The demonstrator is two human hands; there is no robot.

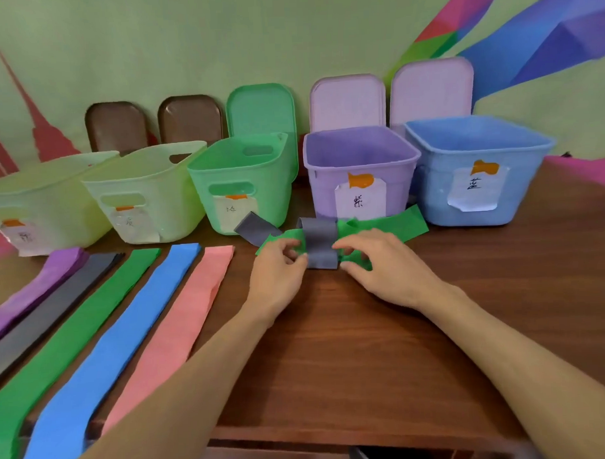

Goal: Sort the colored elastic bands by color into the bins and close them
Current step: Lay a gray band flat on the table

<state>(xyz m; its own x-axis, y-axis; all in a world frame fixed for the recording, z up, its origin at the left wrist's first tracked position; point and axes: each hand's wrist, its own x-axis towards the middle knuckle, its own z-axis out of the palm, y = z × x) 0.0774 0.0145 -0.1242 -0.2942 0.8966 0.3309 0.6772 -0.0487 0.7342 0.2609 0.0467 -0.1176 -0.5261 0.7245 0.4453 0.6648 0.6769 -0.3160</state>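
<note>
A green elastic band (390,226) lies crosswise in front of the purple bin (360,165), with a grey band (320,244) wrapped around its middle. My left hand (278,268) pinches the green band just left of the grey wrap. My right hand (384,264) pinches it just right of the wrap. To the left, purple (39,290), grey (47,313), green (75,333), blue (119,338) and pink (181,329) bands lie flat side by side. Behind stand two pale yellow bins (148,186), a green bin (244,176) and a blue bin (477,168), all uncovered.
Lids lean against the wall behind the bins: two brown (191,118), one green (261,109), two pink (348,102). Each bin carries a paper label. The wooden table's (350,358) front edge is near me, and several bands overhang it at the left.
</note>
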